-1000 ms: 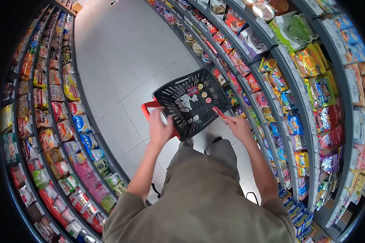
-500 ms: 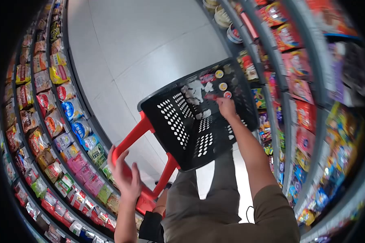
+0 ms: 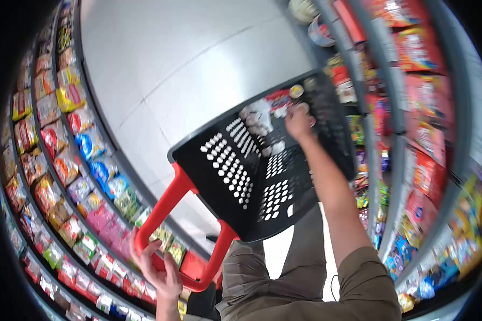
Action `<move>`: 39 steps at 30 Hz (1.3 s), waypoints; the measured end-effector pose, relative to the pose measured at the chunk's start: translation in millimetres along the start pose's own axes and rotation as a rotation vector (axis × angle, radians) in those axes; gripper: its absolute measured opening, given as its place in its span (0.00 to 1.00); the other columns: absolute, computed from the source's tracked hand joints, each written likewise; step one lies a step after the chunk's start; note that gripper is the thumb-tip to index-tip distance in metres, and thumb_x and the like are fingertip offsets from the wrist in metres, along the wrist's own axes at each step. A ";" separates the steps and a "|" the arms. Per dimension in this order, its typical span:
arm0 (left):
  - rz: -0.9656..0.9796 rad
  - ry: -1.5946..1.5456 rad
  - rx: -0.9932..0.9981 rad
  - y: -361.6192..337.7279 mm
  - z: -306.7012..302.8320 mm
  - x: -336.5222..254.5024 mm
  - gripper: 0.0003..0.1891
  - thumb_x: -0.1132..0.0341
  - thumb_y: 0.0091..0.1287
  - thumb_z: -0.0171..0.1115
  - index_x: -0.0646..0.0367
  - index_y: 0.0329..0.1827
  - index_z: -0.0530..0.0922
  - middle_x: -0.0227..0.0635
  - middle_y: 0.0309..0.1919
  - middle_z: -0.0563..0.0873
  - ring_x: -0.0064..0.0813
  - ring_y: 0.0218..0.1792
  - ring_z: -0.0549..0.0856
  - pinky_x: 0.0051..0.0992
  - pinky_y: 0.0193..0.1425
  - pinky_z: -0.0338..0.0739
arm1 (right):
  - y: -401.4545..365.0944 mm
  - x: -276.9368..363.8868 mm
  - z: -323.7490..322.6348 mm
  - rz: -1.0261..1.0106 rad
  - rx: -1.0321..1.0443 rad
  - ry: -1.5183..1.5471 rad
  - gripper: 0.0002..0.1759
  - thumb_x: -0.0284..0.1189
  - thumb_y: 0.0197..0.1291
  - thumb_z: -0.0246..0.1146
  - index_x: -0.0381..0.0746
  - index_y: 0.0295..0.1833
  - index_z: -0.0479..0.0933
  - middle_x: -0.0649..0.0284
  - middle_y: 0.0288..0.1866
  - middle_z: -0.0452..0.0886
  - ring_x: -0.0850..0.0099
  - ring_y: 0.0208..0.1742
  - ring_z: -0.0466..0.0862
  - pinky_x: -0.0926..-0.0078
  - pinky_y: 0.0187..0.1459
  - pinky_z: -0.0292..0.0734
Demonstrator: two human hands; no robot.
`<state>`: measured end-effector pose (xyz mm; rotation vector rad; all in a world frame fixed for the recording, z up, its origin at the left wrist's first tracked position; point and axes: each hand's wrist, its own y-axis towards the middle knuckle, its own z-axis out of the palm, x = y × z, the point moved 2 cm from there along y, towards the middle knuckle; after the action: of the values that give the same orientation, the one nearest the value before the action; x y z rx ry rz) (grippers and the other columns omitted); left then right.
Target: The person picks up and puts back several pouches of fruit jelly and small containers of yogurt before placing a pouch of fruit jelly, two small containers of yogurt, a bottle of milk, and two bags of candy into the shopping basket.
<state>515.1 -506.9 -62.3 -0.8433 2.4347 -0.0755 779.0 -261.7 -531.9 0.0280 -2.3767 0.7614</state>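
Observation:
A black shopping basket (image 3: 219,198) with a red handle (image 3: 166,206) stands tilted in front of my legs. My left hand (image 3: 158,267) is at the outer corner of the handle, its fingers apart and touching the red bar. Inside the basket, my right hand (image 3: 299,124) reaches down among the items with its fingers bent together; what it holds, if anything, is hidden. Beside it lie a red packet (image 3: 278,98), a crumpled white-and-clear bag (image 3: 258,115) and small round-lidded tubs, one with a yellow top (image 3: 296,91).
Curved shelves of colourful snack packets (image 3: 96,144) run along the left. More shelves with red bags (image 3: 420,51) and sweets stand close on the right. A tub (image 3: 321,31) sits on the upper right shelf. Grey floor tiles (image 3: 187,48) stretch ahead.
The basket appears larger and its handle lower left. My left hand has moved down with the handle. My right hand has shifted up towards the red packet and the round tubs.

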 end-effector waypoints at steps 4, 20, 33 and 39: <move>0.131 -0.079 -0.002 -1.0 -11.5 -14.2 0.11 0.78 0.63 0.55 0.65 0.48 0.77 0.60 0.73 0.64 0.49 0.69 0.71 0.41 0.69 0.66 | -113.7 20.2 -64.8 -0.116 0.133 -0.026 0.12 0.33 0.61 0.60 0.43 0.44 0.86 0.51 0.43 0.87 0.50 0.47 0.86 0.55 0.50 0.81; 0.379 -0.103 -0.022 -16.9 -14.7 12.1 0.13 0.77 0.59 0.61 0.60 0.47 0.73 0.60 0.67 0.63 0.59 0.67 0.70 0.42 0.68 0.69 | -548.4 83.4 -248.3 0.125 -0.260 0.150 0.16 0.41 0.67 0.60 0.42 0.48 0.85 0.58 0.39 0.88 0.62 0.44 0.88 0.63 0.46 0.81; 0.540 -0.032 -0.213 -73.3 -35.3 -45.4 0.23 0.70 0.60 0.64 0.68 0.58 0.72 0.62 0.64 0.72 0.59 0.67 0.70 0.46 0.72 0.66 | -660.6 100.8 -529.6 -0.285 -1.077 0.613 0.19 0.32 0.71 0.62 0.34 0.62 0.77 0.61 0.44 0.86 0.75 0.38 0.86 0.74 0.40 0.82; 0.518 -0.275 0.054 -120.8 16.8 -64.8 0.23 0.70 0.59 0.65 0.65 0.58 0.73 0.51 0.50 0.81 0.49 0.53 0.81 0.42 0.59 0.75 | -677.1 103.3 -662.8 0.328 -0.882 0.341 0.34 0.50 0.69 0.59 0.32 0.67 0.73 0.48 0.58 0.84 0.61 0.50 0.89 0.63 0.49 0.85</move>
<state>632.9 -563.7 -17.7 -0.1652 2.2967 0.1580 1209.6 -457.5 295.5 -0.8001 -2.2026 -0.1951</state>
